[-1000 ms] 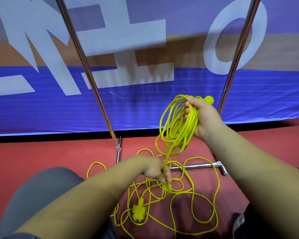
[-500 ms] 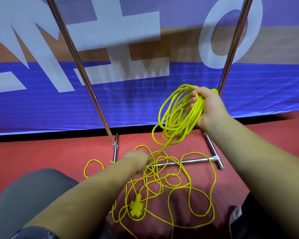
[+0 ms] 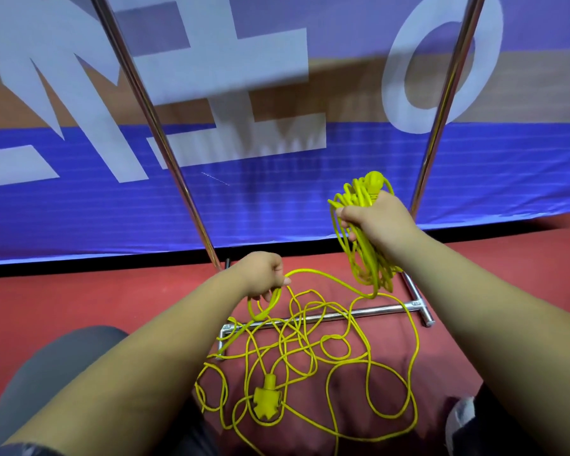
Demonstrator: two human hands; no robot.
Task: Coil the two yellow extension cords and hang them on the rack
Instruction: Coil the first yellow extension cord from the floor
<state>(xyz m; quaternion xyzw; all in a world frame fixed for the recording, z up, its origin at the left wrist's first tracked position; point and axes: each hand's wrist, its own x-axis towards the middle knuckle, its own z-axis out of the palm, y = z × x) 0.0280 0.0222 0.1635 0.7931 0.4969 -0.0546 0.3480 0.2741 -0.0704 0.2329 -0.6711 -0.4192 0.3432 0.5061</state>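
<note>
My right hand (image 3: pixel 377 222) grips a bundle of yellow cord loops (image 3: pixel 364 258), with a yellow plug end (image 3: pixel 374 184) sticking up above the fist. From the bundle a strand runs left to my left hand (image 3: pixel 260 274), which holds the cord in curled fingers just above the floor. The loose cord (image 3: pixel 310 350) lies tangled on the red floor, with its yellow multi-outlet end (image 3: pixel 267 398) near me. The chrome rack has two uprights (image 3: pixel 152 126) (image 3: pixel 441 120) and a base bar (image 3: pixel 326 315) under the tangle. Only one cord can be told apart.
A blue and purple banner (image 3: pixel 277 199) with white letters hangs behind the rack. My grey-trousered knee (image 3: pixel 46 373) is at lower left, and a shoe (image 3: pixel 461 419) at lower right beside the tangle. Red floor (image 3: pixel 79 297) spreads left of the rack.
My left hand has risen from the tangle and drawn a length of cord up and left. My right hand has turned knuckles-up with the bundle and dropped somewhat.
</note>
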